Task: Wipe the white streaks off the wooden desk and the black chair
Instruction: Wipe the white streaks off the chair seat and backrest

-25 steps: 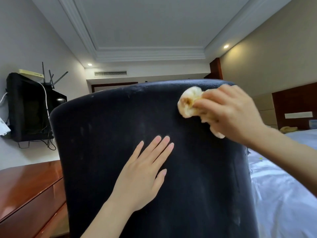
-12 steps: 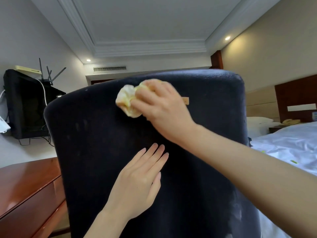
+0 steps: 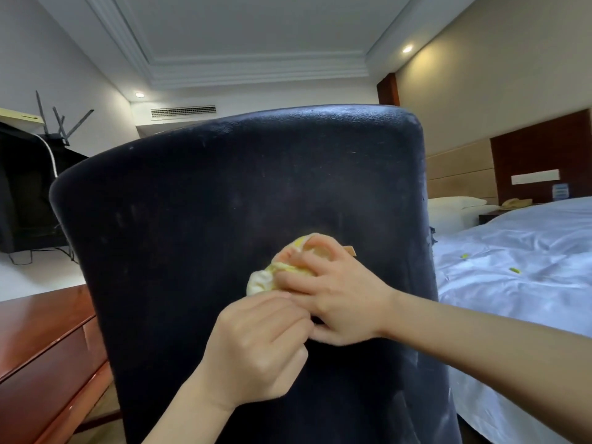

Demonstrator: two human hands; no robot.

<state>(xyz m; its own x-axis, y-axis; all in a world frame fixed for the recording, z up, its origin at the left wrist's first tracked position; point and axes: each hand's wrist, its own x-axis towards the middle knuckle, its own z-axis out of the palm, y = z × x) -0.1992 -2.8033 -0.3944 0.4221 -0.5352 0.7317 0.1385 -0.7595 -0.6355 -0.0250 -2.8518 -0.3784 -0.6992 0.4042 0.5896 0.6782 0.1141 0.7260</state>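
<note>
The black chair's back fills the middle of the view, with faint white streaks on its upper left part and along its right edge. My right hand grips a crumpled yellow-white cloth and presses it against the middle of the chair back. My left hand is curled just below it, its fingers touching the cloth's lower edge and my right hand. The wooden desk stands at the lower left, beside the chair.
A black TV with a router on top hangs on the left wall. A bed with white sheets lies to the right of the chair, with a pillow and a dark headboard behind it.
My right hand has slid the cloth from the chair's top edge down to its middle. My left hand, flat on the chair back before, has curled and come up against the cloth.
</note>
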